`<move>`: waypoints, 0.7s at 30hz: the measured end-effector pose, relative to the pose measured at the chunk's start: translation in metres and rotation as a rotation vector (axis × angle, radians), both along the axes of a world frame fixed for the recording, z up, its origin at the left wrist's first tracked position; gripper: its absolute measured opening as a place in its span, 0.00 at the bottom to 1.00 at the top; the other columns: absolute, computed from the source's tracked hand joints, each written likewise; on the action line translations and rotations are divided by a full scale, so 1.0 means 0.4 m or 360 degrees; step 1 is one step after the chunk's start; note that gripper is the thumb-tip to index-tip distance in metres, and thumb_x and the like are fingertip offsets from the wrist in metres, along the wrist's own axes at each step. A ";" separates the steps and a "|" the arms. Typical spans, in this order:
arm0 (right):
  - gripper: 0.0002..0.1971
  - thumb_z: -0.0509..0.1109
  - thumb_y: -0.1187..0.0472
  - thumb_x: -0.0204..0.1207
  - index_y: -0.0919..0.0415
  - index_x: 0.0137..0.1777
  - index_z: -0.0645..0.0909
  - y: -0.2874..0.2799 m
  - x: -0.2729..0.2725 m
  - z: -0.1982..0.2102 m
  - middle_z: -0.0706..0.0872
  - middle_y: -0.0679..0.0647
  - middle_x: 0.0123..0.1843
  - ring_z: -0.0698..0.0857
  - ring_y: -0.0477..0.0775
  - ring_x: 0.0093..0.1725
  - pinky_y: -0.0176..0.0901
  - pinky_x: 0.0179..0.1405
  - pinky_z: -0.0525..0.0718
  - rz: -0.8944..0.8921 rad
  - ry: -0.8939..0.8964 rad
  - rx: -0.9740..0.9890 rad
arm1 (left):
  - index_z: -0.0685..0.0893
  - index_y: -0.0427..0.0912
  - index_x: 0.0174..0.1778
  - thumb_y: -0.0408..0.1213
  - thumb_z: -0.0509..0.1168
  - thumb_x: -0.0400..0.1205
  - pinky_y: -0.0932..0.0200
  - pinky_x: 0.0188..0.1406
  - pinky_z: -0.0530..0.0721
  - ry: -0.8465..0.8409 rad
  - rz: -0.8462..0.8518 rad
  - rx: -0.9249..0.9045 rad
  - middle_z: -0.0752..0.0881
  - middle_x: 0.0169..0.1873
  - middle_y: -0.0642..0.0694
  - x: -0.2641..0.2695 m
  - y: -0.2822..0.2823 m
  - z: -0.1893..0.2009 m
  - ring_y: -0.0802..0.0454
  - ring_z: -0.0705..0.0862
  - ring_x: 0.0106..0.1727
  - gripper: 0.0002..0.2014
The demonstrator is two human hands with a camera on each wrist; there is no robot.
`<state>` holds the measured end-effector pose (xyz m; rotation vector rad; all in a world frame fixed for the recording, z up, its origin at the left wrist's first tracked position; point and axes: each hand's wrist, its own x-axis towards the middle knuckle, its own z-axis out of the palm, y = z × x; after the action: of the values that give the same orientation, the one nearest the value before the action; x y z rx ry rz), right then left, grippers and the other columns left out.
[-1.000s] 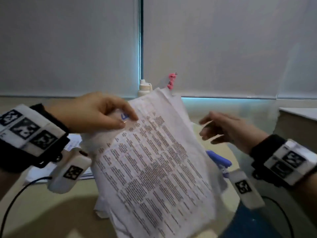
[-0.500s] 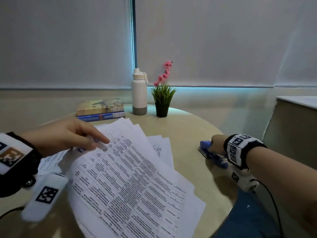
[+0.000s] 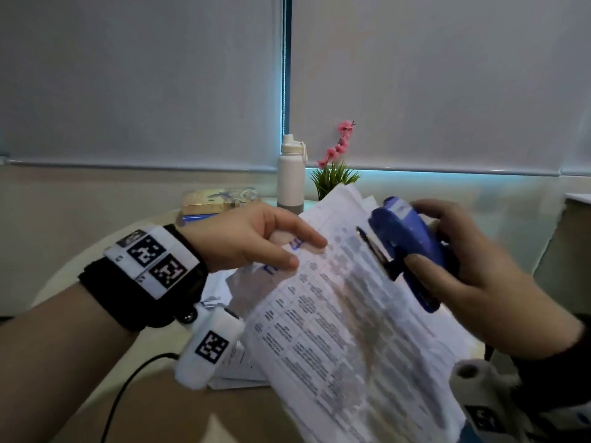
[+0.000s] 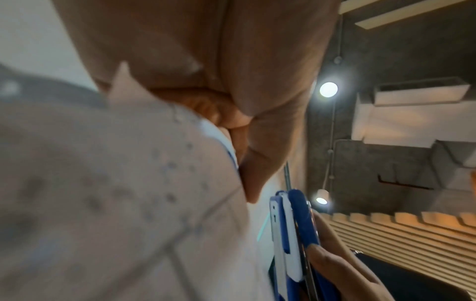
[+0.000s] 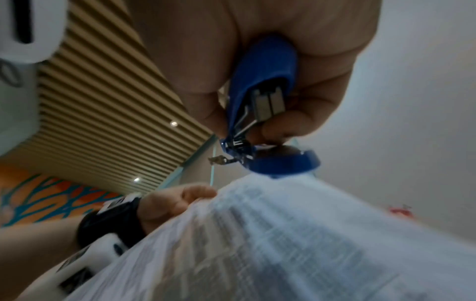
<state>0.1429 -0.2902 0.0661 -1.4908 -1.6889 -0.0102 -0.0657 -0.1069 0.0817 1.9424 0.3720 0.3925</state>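
Left hand [image 3: 252, 238] pinching papers [image 3: 345, 330], right hand [image 3: 479, 276] gripping stapler [image 3: 406, 238]: seat the squared corner deep in its mouth before squeezing.

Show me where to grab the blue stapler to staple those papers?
Grip the blue stapler around its thick body, coming from the right, as the right hand does. Its metal mouth faces left toward the papers, so keep that side free.

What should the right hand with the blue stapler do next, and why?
Probably slide the mouth of the stapler over the top corner of the papers. The right hand grips it beside that corner, the left hand holds the papers up, and they seem not yet between its jaws.
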 end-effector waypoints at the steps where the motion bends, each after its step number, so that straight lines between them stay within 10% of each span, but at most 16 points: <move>1: 0.22 0.66 0.55 0.76 0.33 0.65 0.65 -0.006 -0.017 -0.002 0.84 0.38 0.45 0.83 0.47 0.35 0.43 0.37 0.81 -0.0021 -0.0119 -0.0007 | 0.89 0.43 0.54 0.23 0.70 0.68 0.60 0.47 0.88 -0.0016 -0.0019 0.0010 0.91 0.51 0.42 0.013 -0.012 0.006 0.51 0.90 0.49 0.19; 7: 0.29 0.56 0.45 0.71 0.38 0.74 0.59 -0.021 -0.061 -0.015 0.79 0.47 0.61 0.82 0.57 0.51 0.54 0.47 0.82 -0.0246 -0.0552 0.0058 | 0.86 0.50 0.57 0.22 0.72 0.70 0.49 0.58 0.86 -0.0053 -0.0044 0.0128 0.90 0.54 0.46 0.059 -0.060 0.025 0.46 0.89 0.55 0.24; 17: 0.30 0.54 0.48 0.74 0.46 0.78 0.61 -0.022 -0.074 -0.029 0.74 0.48 0.54 0.80 0.56 0.31 0.49 0.20 0.79 -0.0388 -0.0769 0.0049 | 0.82 0.40 0.66 0.27 0.74 0.68 0.37 0.60 0.84 -0.0029 0.0021 0.0298 0.89 0.58 0.43 0.067 -0.085 0.030 0.42 0.88 0.58 0.28; 21: 0.30 0.55 0.52 0.72 0.53 0.76 0.65 -0.013 -0.078 -0.034 0.79 0.56 0.50 0.77 0.59 0.28 0.45 0.18 0.72 -0.0441 -0.0882 0.0124 | 0.83 0.40 0.61 0.17 0.71 0.72 0.53 0.55 0.88 -0.0035 0.0031 0.0335 0.89 0.55 0.42 0.076 -0.084 0.026 0.48 0.88 0.54 0.23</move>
<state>0.1117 -0.2953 0.0526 -1.7542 -1.8539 -0.6851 -0.0353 -0.1404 0.0922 2.1387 0.3472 0.4812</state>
